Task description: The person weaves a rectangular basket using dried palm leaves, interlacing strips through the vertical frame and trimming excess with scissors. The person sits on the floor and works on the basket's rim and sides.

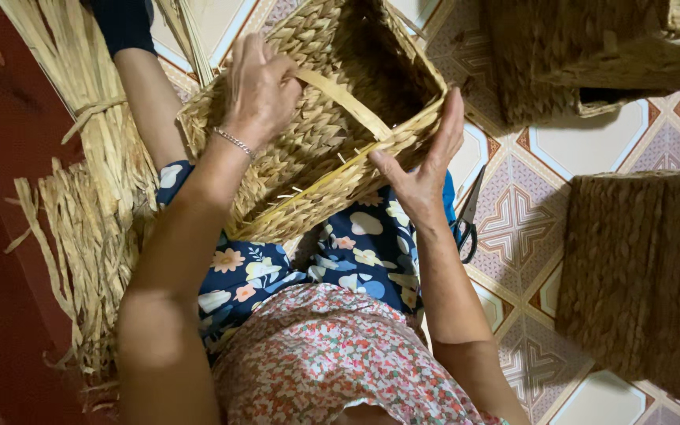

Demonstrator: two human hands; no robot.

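Here, at the far left, loose bundles of dried straw (pixel 88 181) are lying on the floor against a dark red wall, with one bundle tied round its middle. Next to them, the person's left hand (pixel 260 90) is resting on the outer wall of a woven basket (pixel 308 149), with the fingers curling over the rim and closing on a flat pale strand (pixel 348 102) that is crossing the basket's mouth; a thin bracelet is sitting on that wrist. The basket is lying tilted on the person's lap, over dark flowered trousers, with its opening facing away toward the floor. Its walls are looking fully plaited, and the rim band is looking nearly closed, so by my judgement the weaving is mostly done and only the finishing of the loose strand along the rim is left. Moving right, the right hand (pixel 426 169) is steadying the rim's near corner, its palm open and flat against the edge and its thumb spread beneath; its grip is loose and is enclosing nothing. Just beyond that wrist, scissors (pixel 466 224) are lying on the patterned tiled floor (pixel 529 228). Further right, two more woven baskets (pixel 639 275) are standing on the tiles, looking finished.
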